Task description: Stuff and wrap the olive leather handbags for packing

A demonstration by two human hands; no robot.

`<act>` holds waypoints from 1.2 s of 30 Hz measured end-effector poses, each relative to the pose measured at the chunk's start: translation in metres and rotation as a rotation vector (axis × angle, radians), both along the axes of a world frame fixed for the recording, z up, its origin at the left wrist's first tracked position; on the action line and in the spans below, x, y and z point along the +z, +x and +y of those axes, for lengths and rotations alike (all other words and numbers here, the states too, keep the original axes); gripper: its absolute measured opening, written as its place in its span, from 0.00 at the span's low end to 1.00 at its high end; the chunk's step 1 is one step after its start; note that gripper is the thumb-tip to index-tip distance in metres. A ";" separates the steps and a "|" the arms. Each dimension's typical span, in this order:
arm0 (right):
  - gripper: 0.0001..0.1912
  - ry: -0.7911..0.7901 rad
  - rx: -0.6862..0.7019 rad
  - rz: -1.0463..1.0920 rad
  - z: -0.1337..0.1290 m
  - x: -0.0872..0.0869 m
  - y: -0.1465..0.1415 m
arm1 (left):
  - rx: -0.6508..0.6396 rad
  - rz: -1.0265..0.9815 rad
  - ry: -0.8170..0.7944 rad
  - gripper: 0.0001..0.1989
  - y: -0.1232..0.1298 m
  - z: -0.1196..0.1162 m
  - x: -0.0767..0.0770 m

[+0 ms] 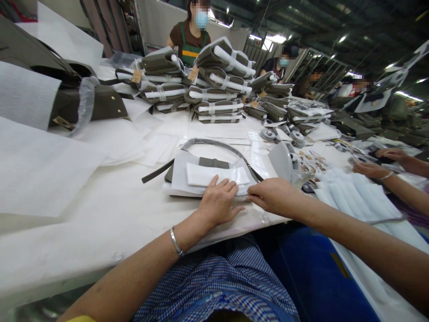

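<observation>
A dark olive handbag (170, 174) lies flat on the table in front of me. White wrapping paper (180, 169) covers most of it, and a folded white foam pad (209, 175) rests on top. The bag's strap (219, 144), partly in clear film, arches behind it, with one end pointing left. My left hand (219, 201) lies over the pad's front edge with fingers spread. At the bag's front right corner, my right hand (273, 195) is closed in a pinch beside the paper's edge. What sits between its fingertips is too small to make out.
Stacks of wrapped olive bags (219, 96) stand along the back. White sheets (40, 170) and another bag (100, 103) are at left. Paper tags (311, 162) and white foam sheets (357, 192) lie at right, near a co-worker's hands (372, 170). A blue bin (321, 268) stands below.
</observation>
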State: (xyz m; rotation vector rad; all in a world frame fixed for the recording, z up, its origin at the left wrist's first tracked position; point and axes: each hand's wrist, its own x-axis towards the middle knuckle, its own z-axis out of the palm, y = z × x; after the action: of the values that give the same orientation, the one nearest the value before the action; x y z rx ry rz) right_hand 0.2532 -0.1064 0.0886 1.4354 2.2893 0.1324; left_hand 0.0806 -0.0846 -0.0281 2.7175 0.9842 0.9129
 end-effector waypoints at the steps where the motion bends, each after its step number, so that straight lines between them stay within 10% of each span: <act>1: 0.16 -0.008 0.001 0.024 -0.002 0.003 0.002 | -0.002 0.003 0.003 0.27 0.000 0.000 0.000; 36: 0.05 0.056 0.248 0.002 0.006 -0.006 0.009 | -0.016 0.024 -0.022 0.26 -0.001 0.001 0.000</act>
State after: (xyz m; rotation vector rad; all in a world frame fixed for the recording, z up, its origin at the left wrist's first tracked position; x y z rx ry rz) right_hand 0.2618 -0.1006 0.0822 1.1715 2.4757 0.2720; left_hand 0.0794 -0.0838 -0.0283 2.7205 0.9692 0.8639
